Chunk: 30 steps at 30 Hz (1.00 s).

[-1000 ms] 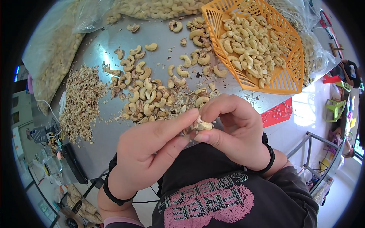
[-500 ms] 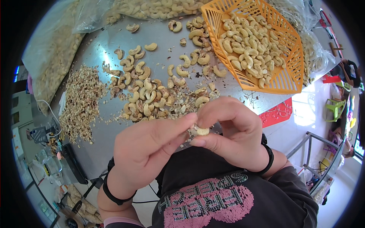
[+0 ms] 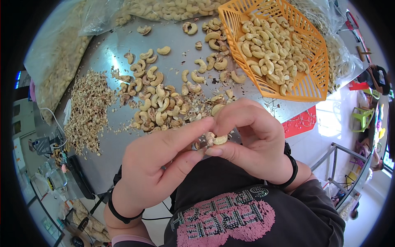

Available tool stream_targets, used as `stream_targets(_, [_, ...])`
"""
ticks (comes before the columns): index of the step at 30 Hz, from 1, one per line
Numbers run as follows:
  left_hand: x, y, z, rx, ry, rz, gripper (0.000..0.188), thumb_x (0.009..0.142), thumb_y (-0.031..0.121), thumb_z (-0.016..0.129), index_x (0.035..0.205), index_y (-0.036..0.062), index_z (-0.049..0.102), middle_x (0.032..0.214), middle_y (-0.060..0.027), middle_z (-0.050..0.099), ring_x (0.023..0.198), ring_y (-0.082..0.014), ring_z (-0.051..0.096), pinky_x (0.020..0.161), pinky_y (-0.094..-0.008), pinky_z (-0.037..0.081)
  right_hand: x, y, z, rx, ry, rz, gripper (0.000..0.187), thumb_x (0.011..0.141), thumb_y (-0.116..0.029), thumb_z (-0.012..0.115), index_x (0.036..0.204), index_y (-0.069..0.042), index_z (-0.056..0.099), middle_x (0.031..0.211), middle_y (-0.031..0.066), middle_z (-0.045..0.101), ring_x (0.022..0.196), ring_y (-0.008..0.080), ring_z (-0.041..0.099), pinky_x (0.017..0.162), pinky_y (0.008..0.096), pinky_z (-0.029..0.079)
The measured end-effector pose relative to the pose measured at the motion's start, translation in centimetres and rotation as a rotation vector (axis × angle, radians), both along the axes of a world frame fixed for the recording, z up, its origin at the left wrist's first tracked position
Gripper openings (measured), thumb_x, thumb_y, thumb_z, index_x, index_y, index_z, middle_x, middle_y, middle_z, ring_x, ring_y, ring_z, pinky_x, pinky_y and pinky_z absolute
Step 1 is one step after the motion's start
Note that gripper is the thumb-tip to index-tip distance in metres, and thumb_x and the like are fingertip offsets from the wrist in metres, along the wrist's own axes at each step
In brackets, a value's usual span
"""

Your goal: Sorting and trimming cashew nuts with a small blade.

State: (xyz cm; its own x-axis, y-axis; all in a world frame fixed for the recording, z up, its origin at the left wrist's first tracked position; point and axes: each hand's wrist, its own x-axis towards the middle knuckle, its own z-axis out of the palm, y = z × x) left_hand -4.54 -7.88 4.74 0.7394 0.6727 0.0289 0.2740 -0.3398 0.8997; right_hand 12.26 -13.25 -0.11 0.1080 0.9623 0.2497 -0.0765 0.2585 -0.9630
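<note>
The right hand (image 3: 257, 144) pinches a nut (image 3: 220, 140) between thumb and forefinger, above the table's (image 3: 110, 162) near edge. At the nut's nine o'clock, the left hand's (image 3: 156, 154) thumb and forefinger stand narrowly apart, tips near it; what they grip, I cannot tell. From the nut, the loose nuts (image 3: 160, 103) lie at ten o'clock, the crumbs (image 3: 88, 111) past them between nine and ten, the orange basket (image 3: 298, 98) at one.
</note>
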Motion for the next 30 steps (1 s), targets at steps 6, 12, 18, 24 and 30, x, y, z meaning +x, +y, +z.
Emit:
stream_targets(6, [0.1,-0.2,0.1,0.099,0.033,0.016,0.036,0.070,0.003,0.058,0.106,0.0070,0.054,0.077,-0.0083,0.060,0.059,-0.0192,0.057,0.053,-0.0257,0.044,-0.1,0.0,0.1,-0.031,-0.002,-0.004,0.022,0.061,-0.005,0.070,0.076,-0.006,0.054,0.073,0.0030,0.056,0.071,0.0172,0.054,0.063,0.0267,0.042])
stream_targets(12, [-0.1,0.1,0.7,0.147,0.084,-0.028,0.031,0.069,0.003,0.059,0.100,0.0066,0.057,0.073,-0.0082,0.060,0.060,-0.0208,0.057,0.052,-0.0256,0.043,-0.1,-0.3,0.6,0.008,-0.066,0.003,0.023,0.059,-0.006,0.071,0.075,-0.006,0.055,0.072,0.0038,0.055,0.068,0.0187,0.054,0.059,0.0269,0.043])
stream_targets(18, [-0.5,0.2,0.4,0.001,0.011,-0.018,0.030,0.070,0.002,0.058,0.101,0.0054,0.057,0.074,-0.0083,0.060,0.060,-0.0181,0.057,0.053,-0.0242,0.043,0.5,0.0,0.6,0.169,-0.188,0.117,0.025,0.063,-0.001,0.070,0.080,-0.003,0.052,0.079,0.0078,0.054,0.074,0.0191,0.054,0.064,0.0284,0.044])
stream_targets(24, [-0.7,0.1,0.7,-0.144,0.000,-0.019,0.034,0.071,0.003,0.058,0.105,0.0042,0.055,0.077,-0.0084,0.060,0.061,-0.0156,0.057,0.054,-0.0228,0.043,0.7,0.1,0.5,0.177,-0.204,0.096,0.025,0.062,-0.001,0.070,0.081,-0.003,0.053,0.080,0.0077,0.054,0.074,0.0195,0.054,0.064,0.0288,0.044])
stream_targets(30, [-0.6,0.3,0.9,-0.114,0.038,-0.063,0.034,0.071,0.003,0.058,0.105,0.0044,0.055,0.080,-0.0092,0.061,0.062,-0.0172,0.058,0.055,-0.0234,0.044,0.8,0.1,0.4,0.191,-0.217,0.107,0.025,0.062,-0.002,0.070,0.082,-0.003,0.054,0.079,0.0079,0.054,0.073,0.0203,0.054,0.064,0.0297,0.044])
